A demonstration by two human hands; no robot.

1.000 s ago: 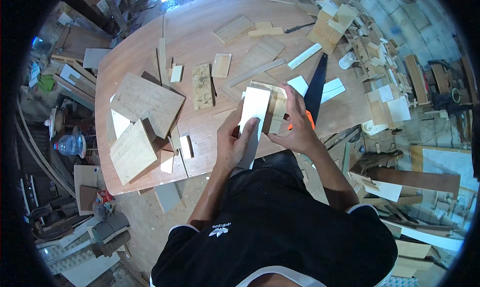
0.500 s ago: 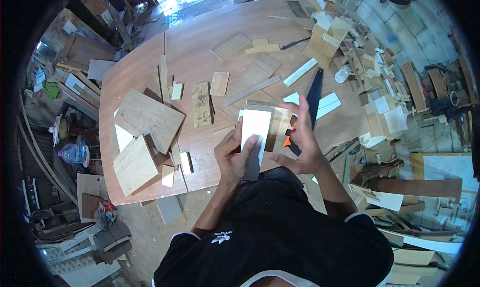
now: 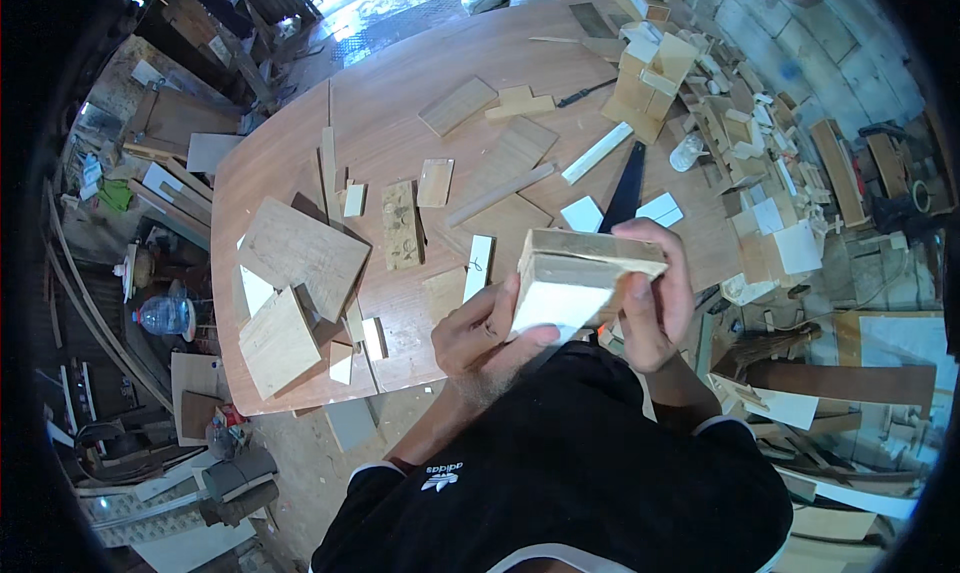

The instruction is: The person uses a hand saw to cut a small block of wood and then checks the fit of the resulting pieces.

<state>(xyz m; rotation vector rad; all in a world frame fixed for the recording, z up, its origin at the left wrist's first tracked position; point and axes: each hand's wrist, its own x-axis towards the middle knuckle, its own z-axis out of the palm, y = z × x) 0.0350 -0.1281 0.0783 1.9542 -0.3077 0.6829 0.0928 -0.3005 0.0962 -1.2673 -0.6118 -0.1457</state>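
My left hand [image 3: 475,338] grips a white-faced board [image 3: 560,303] held against a raw wood piece [image 3: 600,243], its thumb on the white face. My right hand [image 3: 655,293] is closed round the right end of these stacked pieces, fingers over the top corner and thumb underneath. Their layered edges face me, tilted above the table's near edge. Just beyond lies a handsaw with a dark blade [image 3: 628,183], its orange handle mostly hidden by what I hold. A white strip with a drawn mark [image 3: 478,263] is beside them on the table.
The wooden table [image 3: 380,103] carries several loose offcuts [image 3: 305,253] and a plastic cup [image 3: 686,151]. Wooden assemblies [image 3: 650,93] crowd its right side. A large water bottle [image 3: 165,315] stands off to the left, and boards [image 3: 840,383] are piled right of me.
The held pieces have turned from lengthwise to crosswise and tilted, showing their edges. My right hand's fingers, spread apart half a second ago, have closed on their right end.
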